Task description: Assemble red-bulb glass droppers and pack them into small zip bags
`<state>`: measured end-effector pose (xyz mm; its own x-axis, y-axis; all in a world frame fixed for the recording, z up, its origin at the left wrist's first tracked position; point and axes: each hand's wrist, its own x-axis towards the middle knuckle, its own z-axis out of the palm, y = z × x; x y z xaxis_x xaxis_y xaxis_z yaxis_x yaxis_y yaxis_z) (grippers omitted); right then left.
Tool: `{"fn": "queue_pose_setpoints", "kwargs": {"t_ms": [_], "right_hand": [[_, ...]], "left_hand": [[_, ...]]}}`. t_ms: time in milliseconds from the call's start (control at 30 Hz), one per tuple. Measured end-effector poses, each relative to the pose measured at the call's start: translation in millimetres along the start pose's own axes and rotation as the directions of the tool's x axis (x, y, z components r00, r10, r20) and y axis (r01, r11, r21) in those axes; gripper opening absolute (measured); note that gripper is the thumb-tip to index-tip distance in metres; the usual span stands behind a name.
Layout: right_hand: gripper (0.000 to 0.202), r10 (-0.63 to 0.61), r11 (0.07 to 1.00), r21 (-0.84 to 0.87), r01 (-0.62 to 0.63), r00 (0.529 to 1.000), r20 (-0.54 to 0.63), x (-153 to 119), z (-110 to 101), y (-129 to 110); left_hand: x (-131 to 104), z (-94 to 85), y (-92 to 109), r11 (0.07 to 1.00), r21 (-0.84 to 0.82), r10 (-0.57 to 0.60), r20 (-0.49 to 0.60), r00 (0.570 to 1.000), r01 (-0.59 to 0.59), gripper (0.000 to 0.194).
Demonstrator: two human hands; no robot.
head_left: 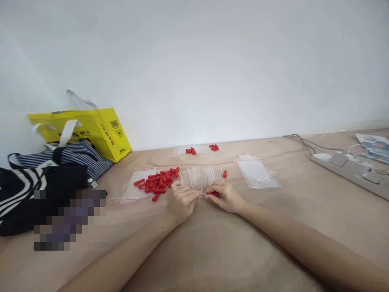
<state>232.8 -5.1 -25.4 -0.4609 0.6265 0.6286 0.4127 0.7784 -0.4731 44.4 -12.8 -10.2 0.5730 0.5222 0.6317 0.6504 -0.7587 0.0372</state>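
The left hand (183,201) pinches what seems a thin clear tube (204,194); the right hand (224,196) grips a red bulb (213,194) at its other end, just in front of the row of tubes (199,177) on the table (237,243)

Yellow printed bag with white handles (107,134), upright beside the navy-and-white striped fabric bag (94,158). Grey-white power strip (358,170), plugs fitted, near a printed sheet, apparently paper (377,147).
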Motion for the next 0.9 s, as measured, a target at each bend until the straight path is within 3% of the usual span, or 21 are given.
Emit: {"fn": "queue_pose_setpoints", "kwargs": {"t_ms": [200, 433, 700, 900], "right_hand": [[0.014, -0.008, 1.0, -0.022, 0.009, 0.999, 0.039, 1.0, 1.9, 4.2], [0.017, 0.066, 0.97, -0.238, -0.054, 0.997, 0.044, -0.1, -8.7, 5.7], [0.018, 0.044, 0.967, -0.252, -0.033, 0.998, 0.042, -3.2, -9.3, 1.6], [0.015, -0.021, 0.971, -0.238, 0.035, 0.998, 0.06, -2.6, -6.4, -2.1]], "left_hand": [[2.1, 2.2, 0.2, 0.999, -0.042, -0.003, -0.025, 1.0, 0.002, 0.019], [1.3, 2.2, -3.0, 0.999, -0.016, -0.049, -0.048, 0.998, 0.048, 0.014], [-1.8, -2.0, -5.7, 0.999, -0.002, -0.042, 0.03, 0.999, 0.042, 0.017], [-3.1, 0.8, -2.4, 0.999, -0.031, -0.03, -0.023, 0.999, 0.029, 0.018]]}}
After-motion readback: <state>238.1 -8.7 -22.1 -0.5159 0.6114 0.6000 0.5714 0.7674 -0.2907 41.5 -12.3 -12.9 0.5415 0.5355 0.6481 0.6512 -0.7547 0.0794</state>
